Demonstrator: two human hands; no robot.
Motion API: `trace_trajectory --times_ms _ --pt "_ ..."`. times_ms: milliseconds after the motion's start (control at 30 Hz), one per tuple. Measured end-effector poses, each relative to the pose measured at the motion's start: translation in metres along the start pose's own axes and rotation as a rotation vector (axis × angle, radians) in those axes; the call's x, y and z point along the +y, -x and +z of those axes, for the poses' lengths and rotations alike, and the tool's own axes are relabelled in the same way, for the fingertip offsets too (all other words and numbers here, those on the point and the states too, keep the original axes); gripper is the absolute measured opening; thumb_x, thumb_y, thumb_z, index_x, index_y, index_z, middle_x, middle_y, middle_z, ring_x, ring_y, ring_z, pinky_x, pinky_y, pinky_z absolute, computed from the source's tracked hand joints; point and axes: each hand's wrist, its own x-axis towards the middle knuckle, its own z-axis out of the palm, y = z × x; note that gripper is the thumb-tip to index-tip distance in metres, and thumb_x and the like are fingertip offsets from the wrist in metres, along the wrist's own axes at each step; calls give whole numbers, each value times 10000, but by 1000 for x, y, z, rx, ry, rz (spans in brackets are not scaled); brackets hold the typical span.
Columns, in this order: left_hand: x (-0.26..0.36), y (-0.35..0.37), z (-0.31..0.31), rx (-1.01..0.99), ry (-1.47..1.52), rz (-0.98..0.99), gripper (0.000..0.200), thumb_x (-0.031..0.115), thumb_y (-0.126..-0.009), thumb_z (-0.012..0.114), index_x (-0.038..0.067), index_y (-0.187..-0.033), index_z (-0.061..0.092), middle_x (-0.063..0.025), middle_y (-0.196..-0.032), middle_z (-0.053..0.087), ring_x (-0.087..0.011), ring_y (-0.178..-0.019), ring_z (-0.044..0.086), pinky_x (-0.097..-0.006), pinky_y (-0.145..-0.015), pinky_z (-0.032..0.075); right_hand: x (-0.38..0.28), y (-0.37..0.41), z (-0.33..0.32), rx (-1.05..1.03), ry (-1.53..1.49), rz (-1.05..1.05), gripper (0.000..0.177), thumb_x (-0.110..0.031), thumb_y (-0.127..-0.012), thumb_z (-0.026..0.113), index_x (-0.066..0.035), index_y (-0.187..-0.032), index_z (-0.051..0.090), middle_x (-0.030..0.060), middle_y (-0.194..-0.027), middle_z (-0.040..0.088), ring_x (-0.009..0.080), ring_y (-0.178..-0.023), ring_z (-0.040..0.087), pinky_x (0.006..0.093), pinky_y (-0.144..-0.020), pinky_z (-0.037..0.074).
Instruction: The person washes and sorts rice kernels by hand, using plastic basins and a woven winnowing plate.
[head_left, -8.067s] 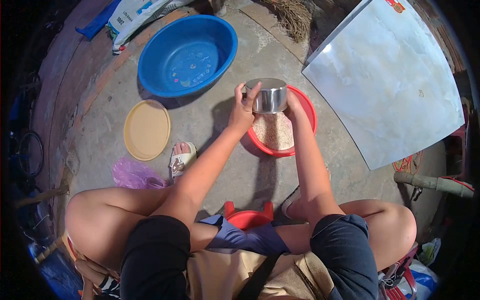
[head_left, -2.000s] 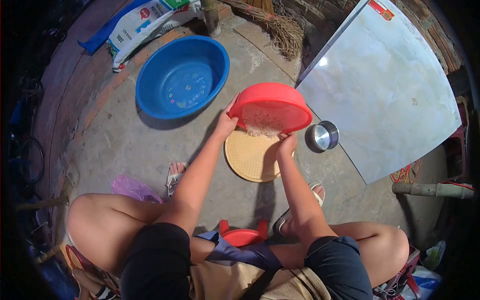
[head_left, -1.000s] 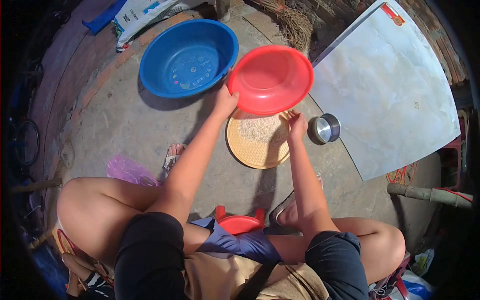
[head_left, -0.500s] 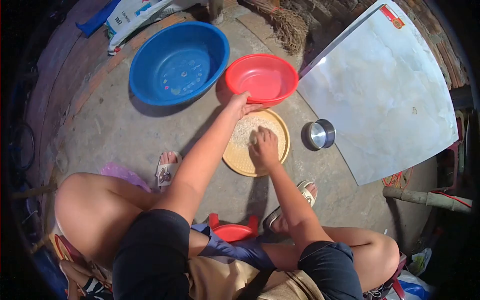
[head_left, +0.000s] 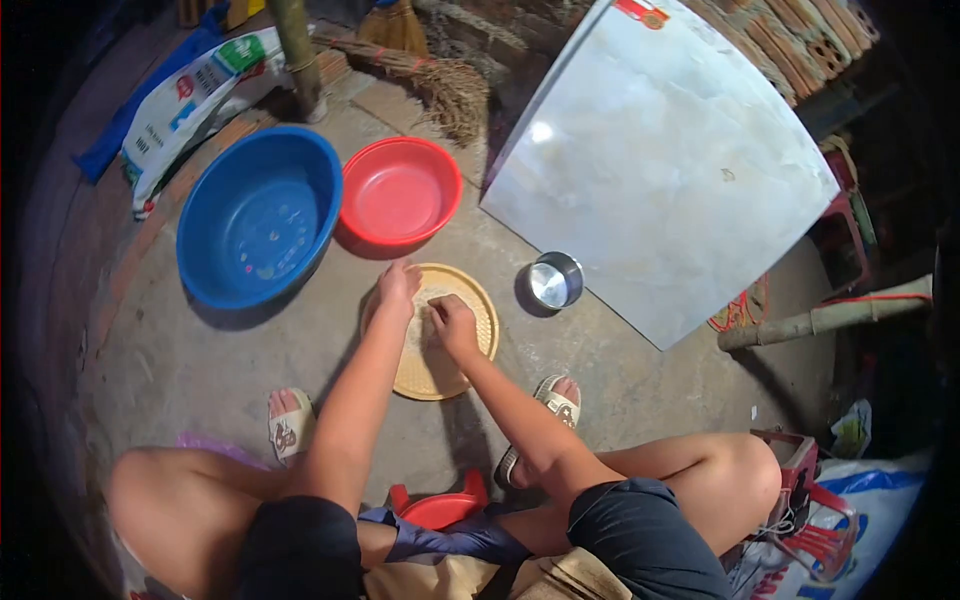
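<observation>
A round yellow woven tray (head_left: 435,380) lies on the concrete floor in front of me, with pale grains (head_left: 421,312) spread over its far left part. My left hand (head_left: 398,285) is at the tray's far left rim, and its fingers appear bent around the edge, partly hidden. Over the grains, my right hand (head_left: 456,325) has its fingers curled together in a pinch; whatever is between them is too small to make out. A red basin (head_left: 402,192) stands just beyond the tray, apart from it. To the tray's right sits a small metal pot (head_left: 555,280).
A large blue basin (head_left: 265,215) stands left of the red one. A marbled white panel (head_left: 665,170) leans at the right, near a bamboo pole (head_left: 830,318). A straw broom (head_left: 450,98) and printed sacks (head_left: 190,110) lie behind. A red stool (head_left: 440,510) is between my legs.
My left hand has come away from the red basin's rim to the tray's rim. The right hand's fingers have drawn in over the grains. The view has shifted, and basin and tray are now separated.
</observation>
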Motion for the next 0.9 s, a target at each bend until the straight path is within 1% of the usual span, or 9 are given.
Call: trace_trajectory --times_ms 33,67,133,233,333,567,633,767,900 --pt "-9 -1 -3 -20 -3 -2 411 301 -871 448 -7 -1142 474 -202 -1063 562 -278 -1010 532 -344 -863 440 -3 -6 0 56 -15 16 120 -75 -743 623 7 -831 621 156 -766 591 258 -650 590 331 -611 471" --pt "-18 -3 -7 -70 12 -60 369 286 -883 419 0 -1097 509 -182 -1024 583 -263 -940 566 -344 -841 455 -7 -10 1 83 -128 65 119 -60 -733 601 11 -828 614 175 -784 586 321 -733 578 364 -672 465" --pt "-26 4 -5 -125 29 -119 344 271 -895 389 8 -1053 544 -162 -985 603 -247 -871 600 -343 -818 470 -22 -17 -6 61 -214 123 120 -64 -733 603 5 -830 618 172 -783 592 323 -720 580 369 -679 466" --pt "-18 32 1 -449 328 -281 351 236 -906 321 0 -966 573 -129 -940 607 -233 -865 579 -341 -823 469 -35 -22 -9 -39 -174 -10 117 -71 -731 604 -5 -827 620 162 -817 597 325 -776 572 375 -719 455" --pt "-25 10 -9 -460 351 -218 338 223 -905 317 -3 -952 563 -142 -952 597 -245 -905 566 -357 -833 462 -42 -24 -19 40 -69 -204 148 -70 -727 598 -24 -868 610 146 -856 578 323 -840 542 380 -765 434" --pt "-26 9 -25 -330 411 -289 272 180 -888 351 -9 -941 540 -143 -943 593 -258 -879 568 -381 -816 466 -14 7 -25 62 68 -134 218 -62 -732 582 -45 -949 568 136 -880 525 318 -849 505 392 -780 416" --pt "-28 13 -31 -260 382 -295 257 171 -882 362 -15 -933 533 -141 -931 587 -260 -873 566 -380 -821 463 -7 18 -25 -66 86 -129 231 -58 -732 580 -34 -960 552 141 -885 526 316 -871 505 391 -780 420" --pt "-40 2 -44 -198 383 -264 258 169 -881 361 -22 -941 524 -145 -925 581 -259 -889 562 -372 -825 462 12 35 -20 -11 112 -30 214 -71 -727 579 -43 -936 541 149 -899 528 321 -878 520 393 -765 426" --pt "-42 2 -47 -220 377 -255 269 169 -880 359 -35 -975 506 -158 -942 569 -262 -912 554 -360 -834 465 30 47 -17 -223 314 -41 166 -79 -713 561 -31 -869 530 159 -867 525 331 -876 520 401 -748 433"
